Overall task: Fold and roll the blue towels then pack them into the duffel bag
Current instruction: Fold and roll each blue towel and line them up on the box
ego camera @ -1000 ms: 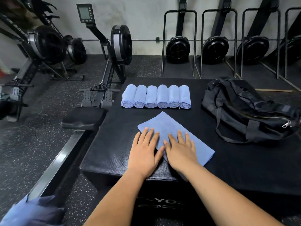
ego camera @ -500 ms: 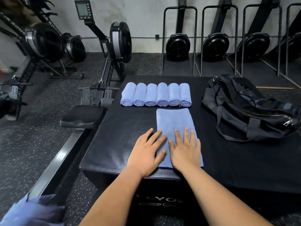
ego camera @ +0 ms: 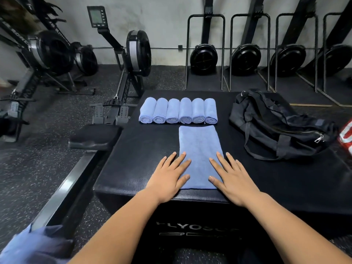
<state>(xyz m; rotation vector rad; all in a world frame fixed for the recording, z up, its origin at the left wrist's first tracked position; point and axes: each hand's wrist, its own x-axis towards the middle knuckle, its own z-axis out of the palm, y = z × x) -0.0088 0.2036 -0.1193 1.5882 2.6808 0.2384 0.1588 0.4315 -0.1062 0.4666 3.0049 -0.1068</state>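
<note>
The folded towel [ego camera: 199, 149], skewed a second ago, now lies squared, its long side running toward 12 o'clock; the left hand [ego camera: 168, 180] and right hand [ego camera: 232, 180] have spread to its near edges, flat, fingers straight, gripping nothing; it looks ready to roll. Six rolled towels [ego camera: 178, 111] sit in a row at 12; the duffel bag [ego camera: 276, 126] lies at 2 on the black padded box [ego camera: 133, 159]; rowing machines [ego camera: 137, 52] line the wall.

Six rolled blue towels [ego camera: 185, 110]. One flat blue towel [ego camera: 199, 145]. One black bag [ego camera: 276, 126]. Two hands: left hand [ego camera: 169, 180], right hand [ego camera: 233, 181]. One black tabletop [ego camera: 133, 159]. Four round black wheels [ego camera: 245, 59] by wall. One red-and-white thing [ego camera: 346, 138].
</note>
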